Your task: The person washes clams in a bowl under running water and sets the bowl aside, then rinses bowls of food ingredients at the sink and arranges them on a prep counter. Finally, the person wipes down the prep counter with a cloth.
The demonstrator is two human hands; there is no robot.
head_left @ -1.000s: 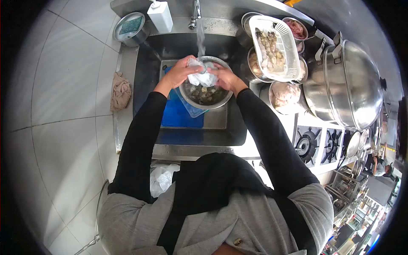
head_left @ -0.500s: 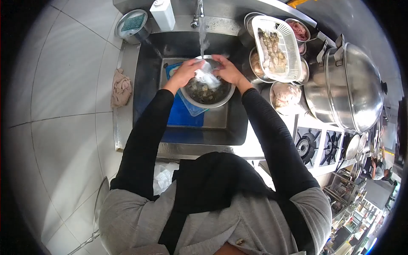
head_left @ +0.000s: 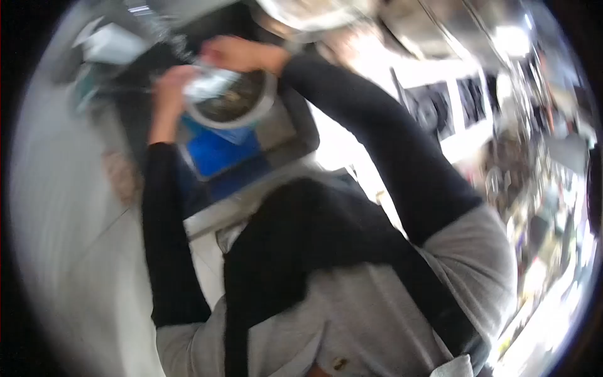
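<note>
Shows, through heavy motion blur, a downward view over a sink. Begins at left with a white bottle, then a brownish cloth beside the sink. Continues with apparent running water near the left hand. Reaches that hand at the left edge of a white, film-like wad; cannot tell there whether spread, pressed together or pinching. Places the wad over the far-left part of a round bowl, above dark, mixed contents. Shows, nearer the body, a flat blue board in the sink, partly hidden by the bowl. Meets the right hand over the bowl's far side, with fingers curled and seemingly closed on the wad's upper end. Suggests, as a judgement, handling or rinsing of the wad at the bowl; calls for a secure hold on slippery, limp material and for level support of the bowl. Leaves some apparent room between the bowl and the sink's near edge, but little between fingers and bowl rim. Runs on, right of the sink, to a glaring white table, burners and, beyond, a large steel vessel. Demands care for the right elbow beside the burners.
</note>
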